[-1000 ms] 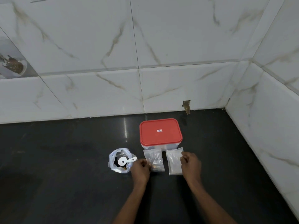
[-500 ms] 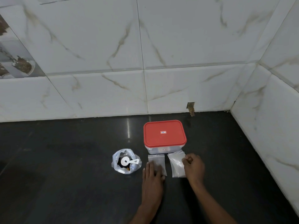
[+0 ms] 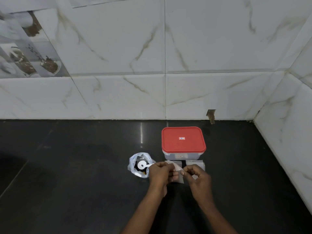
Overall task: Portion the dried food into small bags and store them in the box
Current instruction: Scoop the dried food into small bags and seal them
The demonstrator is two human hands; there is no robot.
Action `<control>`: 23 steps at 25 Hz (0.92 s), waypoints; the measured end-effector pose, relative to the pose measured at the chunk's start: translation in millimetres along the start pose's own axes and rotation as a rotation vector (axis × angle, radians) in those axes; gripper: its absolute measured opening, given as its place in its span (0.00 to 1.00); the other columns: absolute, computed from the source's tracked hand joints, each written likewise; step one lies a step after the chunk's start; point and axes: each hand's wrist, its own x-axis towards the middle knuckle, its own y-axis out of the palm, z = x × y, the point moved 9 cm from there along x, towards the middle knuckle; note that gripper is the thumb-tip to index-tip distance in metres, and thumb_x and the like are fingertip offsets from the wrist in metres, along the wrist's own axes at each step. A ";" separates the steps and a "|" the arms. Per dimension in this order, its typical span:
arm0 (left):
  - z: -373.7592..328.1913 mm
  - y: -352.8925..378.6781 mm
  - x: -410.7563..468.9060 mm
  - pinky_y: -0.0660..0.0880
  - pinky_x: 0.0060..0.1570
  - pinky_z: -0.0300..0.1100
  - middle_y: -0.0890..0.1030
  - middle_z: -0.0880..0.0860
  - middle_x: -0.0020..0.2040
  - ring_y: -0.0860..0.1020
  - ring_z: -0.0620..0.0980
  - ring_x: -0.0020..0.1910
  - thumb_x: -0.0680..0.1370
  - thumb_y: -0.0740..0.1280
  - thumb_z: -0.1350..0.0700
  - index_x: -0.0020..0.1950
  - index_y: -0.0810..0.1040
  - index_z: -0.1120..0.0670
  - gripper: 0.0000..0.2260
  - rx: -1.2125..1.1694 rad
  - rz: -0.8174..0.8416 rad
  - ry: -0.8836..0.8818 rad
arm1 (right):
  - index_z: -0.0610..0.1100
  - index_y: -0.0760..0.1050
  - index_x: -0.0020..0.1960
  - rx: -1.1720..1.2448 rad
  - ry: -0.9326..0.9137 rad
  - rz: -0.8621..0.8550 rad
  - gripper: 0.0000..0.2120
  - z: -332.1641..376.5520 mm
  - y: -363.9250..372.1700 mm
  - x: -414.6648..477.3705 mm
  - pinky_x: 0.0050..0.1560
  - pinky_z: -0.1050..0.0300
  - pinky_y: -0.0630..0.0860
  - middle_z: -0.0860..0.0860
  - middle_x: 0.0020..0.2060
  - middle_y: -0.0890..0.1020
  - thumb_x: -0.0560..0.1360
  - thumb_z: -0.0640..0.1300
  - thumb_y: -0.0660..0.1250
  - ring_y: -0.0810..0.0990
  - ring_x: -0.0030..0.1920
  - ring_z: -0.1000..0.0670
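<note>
Left hand [image 3: 159, 176] lifted, right hand [image 3: 198, 179] shifted inward, both pinching small bag [image 3: 177, 166]

On my feed the box [image 3: 179, 156] shows a clear greyish body under a plain red lid [image 3: 183, 146] with a tiny white label [image 3: 181, 138] marked red and blue, against the glossy black surface [image 3: 76, 183]. The wall tiles [image 3: 118, 48] are white marble with thin tan veins, save one printed tile [image 3: 25, 53] at far left in grey and brown. I read the big bag [image 3: 132, 168] as bluish translucent plastic over dark contents [image 3: 137, 169] and a white scoop [image 3: 141, 165], the small bag [image 3: 176, 167] as colourless and see-through.
</note>
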 end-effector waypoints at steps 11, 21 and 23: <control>-40.6 -41.7 -12.3 0.75 0.29 0.41 0.80 0.58 0.29 0.77 0.52 0.25 0.77 0.65 0.69 0.52 0.83 0.51 0.14 0.187 0.021 0.262 | 0.46 0.85 0.49 -0.214 0.044 0.258 0.05 63.7 62.3 19.6 0.41 0.57 0.80 0.55 0.37 0.85 0.75 0.42 0.72 0.83 0.37 0.58; -83.7 -67.8 -12.5 0.71 0.50 0.30 0.78 0.40 0.52 0.77 0.40 0.52 0.71 0.72 0.48 0.62 0.81 0.44 0.19 0.803 0.124 0.566 | 0.42 0.82 0.55 -0.657 -0.143 0.262 0.11 98.4 89.1 19.9 0.53 0.63 0.74 0.47 0.53 0.79 0.79 0.38 0.63 0.78 0.50 0.52; -78.6 -76.7 -9.6 0.70 0.60 0.29 0.72 0.39 0.63 0.72 0.38 0.64 0.61 0.77 0.42 0.70 0.75 0.44 0.37 0.772 0.247 0.622 | 0.38 0.85 0.48 -0.600 -0.194 0.266 0.09 109.6 94.9 21.9 0.48 0.60 0.74 0.43 0.45 0.82 0.75 0.35 0.66 0.79 0.45 0.48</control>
